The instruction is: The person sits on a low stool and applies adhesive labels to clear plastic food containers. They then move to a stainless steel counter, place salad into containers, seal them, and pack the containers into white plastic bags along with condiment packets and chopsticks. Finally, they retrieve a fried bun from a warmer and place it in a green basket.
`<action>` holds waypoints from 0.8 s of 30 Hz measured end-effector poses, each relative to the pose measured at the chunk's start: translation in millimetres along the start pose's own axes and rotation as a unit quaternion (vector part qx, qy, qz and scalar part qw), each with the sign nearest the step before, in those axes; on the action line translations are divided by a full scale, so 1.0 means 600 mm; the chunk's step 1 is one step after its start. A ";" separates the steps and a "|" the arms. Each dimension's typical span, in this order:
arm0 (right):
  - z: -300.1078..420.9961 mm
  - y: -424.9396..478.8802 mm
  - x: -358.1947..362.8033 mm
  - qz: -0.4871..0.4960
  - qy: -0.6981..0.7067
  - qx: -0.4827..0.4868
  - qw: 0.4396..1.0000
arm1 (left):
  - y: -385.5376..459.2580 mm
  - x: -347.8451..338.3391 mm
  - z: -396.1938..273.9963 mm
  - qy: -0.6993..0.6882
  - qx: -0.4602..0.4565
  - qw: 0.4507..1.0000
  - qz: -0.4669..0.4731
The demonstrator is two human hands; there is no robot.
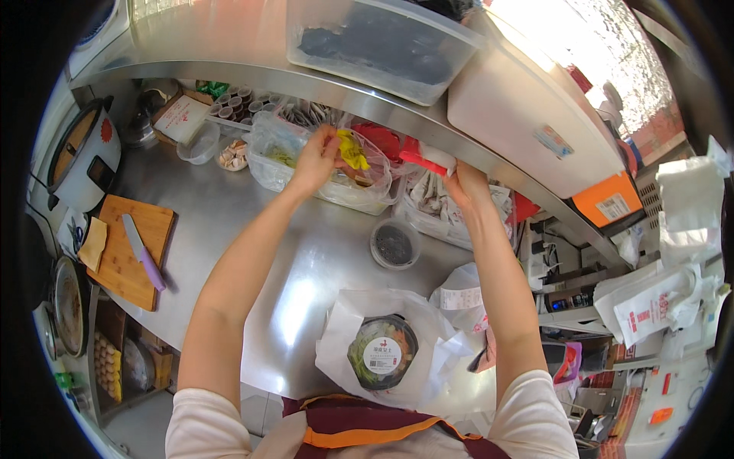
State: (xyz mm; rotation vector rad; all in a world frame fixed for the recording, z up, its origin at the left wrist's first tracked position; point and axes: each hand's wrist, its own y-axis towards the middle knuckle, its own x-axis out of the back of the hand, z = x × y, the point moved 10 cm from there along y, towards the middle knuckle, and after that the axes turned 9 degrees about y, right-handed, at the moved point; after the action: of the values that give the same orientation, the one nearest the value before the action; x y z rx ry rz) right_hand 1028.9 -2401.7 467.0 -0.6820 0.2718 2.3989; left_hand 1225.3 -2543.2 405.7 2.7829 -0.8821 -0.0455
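Observation:
My left hand (317, 160) is over a plastic-lined clear bin (355, 198), its fingers on a small yellow packet (352, 150). Further right, my right hand (467, 182) grips a red and white packet (427, 158), just above a second clear bin (436, 226) of white paper-wrapped items. Nearer to me, an open white paper bag (338, 344) surrounds a round takeaway container (382, 353) with a labelled clear lid; vegetables show through it. Between bag and bins stands a lidded tub of dark contents (394, 244).
At left a purple-handled knife (140, 249) lies on a wooden cutting board (129, 287), beside a rice cooker (86, 155). A steel shelf edge (252, 73) with large bins overhangs the back. A bowl of garlic (232, 155) and sauce cups (229, 103) stand behind.

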 end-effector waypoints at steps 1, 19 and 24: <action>-0.014 -0.028 -0.014 -0.005 0.093 -0.078 0.993 | -0.006 -0.004 0.003 -0.064 0.021 0.998 0.004; 0.061 -0.450 -0.055 0.011 -0.386 0.106 0.916 | -0.383 -0.083 -0.243 0.212 -0.190 0.955 0.082; -0.092 -0.500 -0.020 0.211 -0.692 -0.012 0.691 | -0.469 -0.092 -0.118 0.377 -0.050 0.885 0.268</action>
State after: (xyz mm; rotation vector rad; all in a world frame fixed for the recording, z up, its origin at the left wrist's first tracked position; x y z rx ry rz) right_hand 1245.0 -2191.4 418.8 1.3907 -0.2976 2.5938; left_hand 1345.7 -2273.6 411.1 2.0504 -1.2904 0.9687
